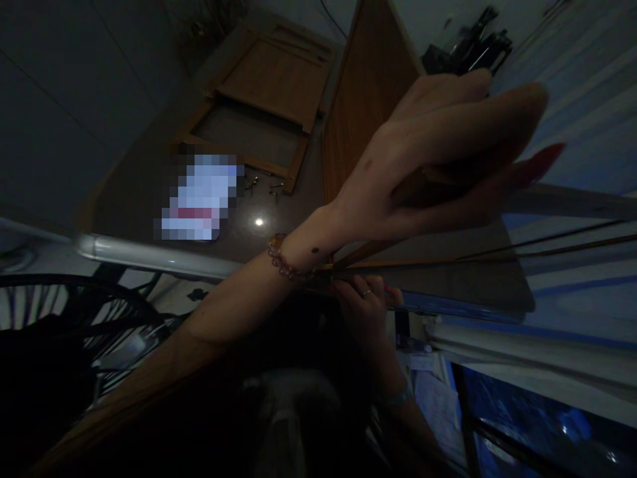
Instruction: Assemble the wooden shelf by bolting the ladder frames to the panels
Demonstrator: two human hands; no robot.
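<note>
Brown wood near both hands: tall panel (365, 99), set on edge and leaning on the grey-brown table (134, 192), partly covered in this view by the left hand (388, 166). Left arm extended from lower left to upper right. Left fingers and thumb pointing right, narrowly parted; cannot tell, for blur and shadow, whether closed on wood. On left wrist: beaded bracelet (286, 262). Right hand (361, 305) lower, at the near table edge, close to the foot of the panel. Right fingers curled, with ring (367, 293) on one; cannot tell whether holding anything. Flat on the table, left of the panel: wooden frame (298, 162) with open middle, and wooden board (271, 73) adjoining at the far side. Near the close corner of the frame: small metal screws (252, 184), loose. Left of the screws: lit phone (199, 199), screen pixelated. Upper right, beyond the panel: black equipment (478, 53), type unclear. Far right: pale pleated cloth (572, 119). Lower left: black chair (114, 292)
</note>
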